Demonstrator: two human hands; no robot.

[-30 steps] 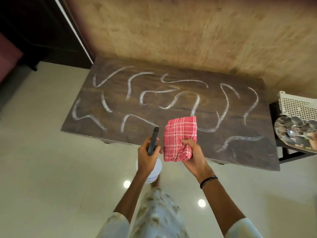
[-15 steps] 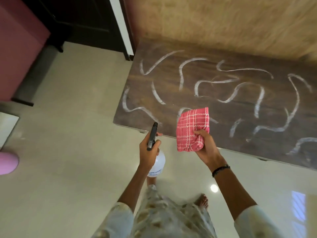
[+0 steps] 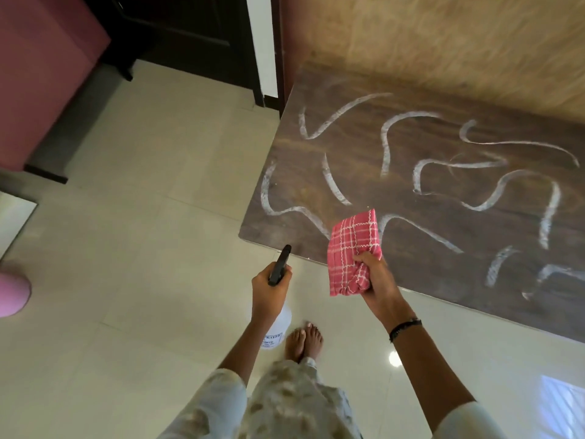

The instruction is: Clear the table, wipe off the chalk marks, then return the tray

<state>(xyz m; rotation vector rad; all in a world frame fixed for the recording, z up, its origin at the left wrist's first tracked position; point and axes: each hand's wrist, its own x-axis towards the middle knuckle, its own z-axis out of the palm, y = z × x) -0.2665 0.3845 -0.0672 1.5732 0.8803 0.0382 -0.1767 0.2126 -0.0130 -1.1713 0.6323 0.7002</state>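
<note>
At the far left a pink rounded object [image 3: 12, 296] sits on the glossy cream tile floor [image 3: 142, 217], below a maroon block of furniture [image 3: 41, 74] and a dark door [image 3: 190, 33]. The left hand [image 3: 272, 288] curls round the black trigger head of a spray bottle [image 3: 276, 327], whose translucent white body hangs below the wrist, nozzle aimed at the bench's near corner. A bare foot [image 3: 303, 342] stands on the tile beneath. The right hand [image 3: 375, 280], a black band at its wrist, grips a folded red cloth [image 3: 353, 251] checked with white lines, held above the near edge of the bench [image 3: 411, 147]. The bench is dark wood-grain, matte, covered in broad white chalk marks [image 3: 389, 144], curved and smudgy. Behind it is a tan textured wall [image 3: 443, 42].
</note>
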